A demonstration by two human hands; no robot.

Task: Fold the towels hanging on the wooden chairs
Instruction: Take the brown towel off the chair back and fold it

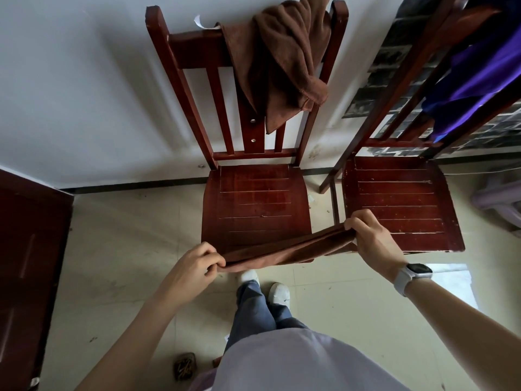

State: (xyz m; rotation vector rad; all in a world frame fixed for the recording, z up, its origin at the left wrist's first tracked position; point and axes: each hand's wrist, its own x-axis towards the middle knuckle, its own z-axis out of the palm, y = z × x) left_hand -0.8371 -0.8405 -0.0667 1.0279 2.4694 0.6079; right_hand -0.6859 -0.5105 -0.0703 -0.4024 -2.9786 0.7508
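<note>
Two hands at work, holding a brown towel (pixel 284 248) stretched flat between them, above the front edge of the near chair (pixel 255 204). Left hand (pixel 194 268) curled on the towel's left end, fingers and thumb pinching the bunched cloth. Right hand (pixel 372 238) gripping the right end, fingers folded over the top edge, slightly higher than the left, a white watch (pixel 410 276) on its wrist. Towel held taut, layered lengthwise, sagging a little in the middle, hiding part of the seat's front rim. Second towel (pixel 284 57), also brown, draped unfolded over the top rail of the same chair's back, one corner hanging down among the slats. White tag (pixel 201 23) sticking up just left of it on the rail. Second chair (pixel 400 198) just to the right, seat bare, purple cloth (pixel 476 69) hung over its back. Both chairs against a white wall (pixel 79 94), on a pale tiled floor (pixel 118 249). Dark red furniture panel (pixel 28 263) at the left edge. Blue trousers (pixel 259 311) and white shoes (pixel 277 292) visible below the towel, a pale shirt (pixel 296 362) at the bottom. Small brownish object (pixel 184 366) on the floor beside the legs, too blurred to identify.
</note>
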